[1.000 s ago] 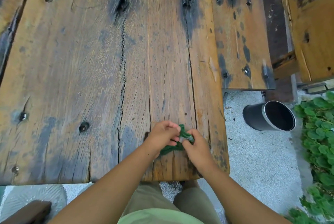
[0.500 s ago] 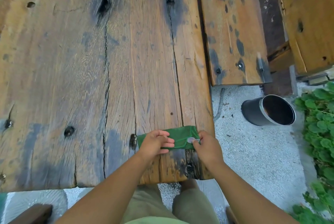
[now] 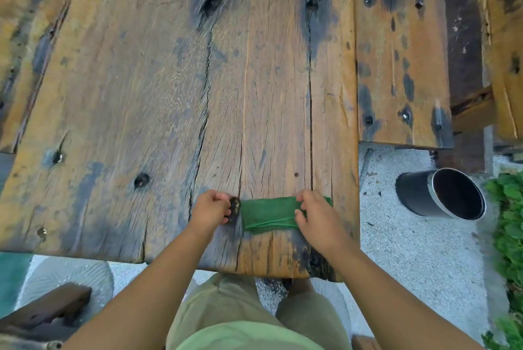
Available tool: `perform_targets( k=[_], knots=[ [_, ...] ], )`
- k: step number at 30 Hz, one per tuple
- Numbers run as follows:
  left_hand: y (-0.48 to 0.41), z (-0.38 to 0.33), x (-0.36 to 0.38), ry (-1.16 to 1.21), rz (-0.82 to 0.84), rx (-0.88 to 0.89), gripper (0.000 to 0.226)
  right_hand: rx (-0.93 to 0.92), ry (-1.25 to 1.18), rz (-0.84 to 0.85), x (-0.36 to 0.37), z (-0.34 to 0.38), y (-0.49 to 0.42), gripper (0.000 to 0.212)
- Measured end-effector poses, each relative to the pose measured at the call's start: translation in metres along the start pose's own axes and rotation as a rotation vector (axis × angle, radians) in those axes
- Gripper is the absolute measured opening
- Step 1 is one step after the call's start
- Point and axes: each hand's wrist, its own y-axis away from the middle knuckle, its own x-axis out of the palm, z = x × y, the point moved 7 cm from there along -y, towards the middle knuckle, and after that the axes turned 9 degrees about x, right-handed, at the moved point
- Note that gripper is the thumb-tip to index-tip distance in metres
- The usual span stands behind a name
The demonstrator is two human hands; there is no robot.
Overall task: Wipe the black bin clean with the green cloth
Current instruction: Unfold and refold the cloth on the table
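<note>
Two hands are working at the near edge of the wooden table (image 3: pixel 141 95), close to its R corner. The green cloth (image 3: pixel 268 214) lies flat there, folded into a strip, w/ a band of bare wood between it and the edge. Beyond it there's plenty of open plank, right up the tabletop.

R hand (image 3: pixel 318 218) is over the cloth's R end, fingers curled onto the fold and thumb against it, so it's gripping the cloth. L hand (image 3: pixel 210 209) sits just off the cloth's L end w/ fingers curled in. A dark knot in the wood shows between fingertips and fabric, and nothing is seen in that hand.

Over to the black bin (image 3: pixel 416 194): it's down on the gravel ground (image 3: pixel 410 250), R of the table and well apart from the cloth. It lies on its side, silver-rimmed mouth turned R toward the plants (image 3: pixel 506 222) (inside is just dark, can't tell if anything's in it). Open gravel runs between the table edge and the bin.

Past the bin, a second weathered plank (image 3: pixel 402 67) runs alongside the table w/ a narrow gap between. Lower L, a dark wooden piece (image 3: pixel 48 307) sits on the ground. The person's khaki trousers (image 3: pixel 240 301) show below the table edge.
</note>
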Motion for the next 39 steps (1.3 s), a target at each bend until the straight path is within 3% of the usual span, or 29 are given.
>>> perform_targets(
  k=[5, 12, 17, 24, 29, 36, 39],
  knots=[
    [0.007, 0.022, 0.021, 0.014, 0.198, -0.127, 0.012, 0.035, 0.035, 0.024, 0.014, 0.009, -0.002, 0.026],
    [0.020, 0.032, 0.040, 0.058, 0.162, -0.148, 0.018, -0.028, 0.023, 0.021, 0.026, 0.010, 0.002, 0.030],
    [0.017, 0.018, 0.042, -0.010, 0.149, -0.044, 0.029, -0.127, 0.074, 0.037, 0.045, 0.025, 0.009, 0.039],
    [0.013, 0.017, 0.033, -0.156, 0.082, -0.020, 0.022, -0.127, 0.112, 0.036, 0.056, 0.030, 0.010, 0.037],
    [0.016, 0.018, 0.033, -0.127, 0.046, -0.008, 0.020, -0.130, 0.093, 0.046, 0.055, 0.030, 0.008, 0.037],
    [0.020, 0.010, 0.047, 0.093, 0.111, -0.062, 0.010, -0.168, 0.103, 0.038, 0.060, 0.036, 0.010, 0.045],
    [0.021, 0.007, 0.053, 0.144, 0.111, -0.059, 0.020, -0.155, 0.142, 0.019, 0.063, 0.038, 0.008, 0.049]
  ],
)
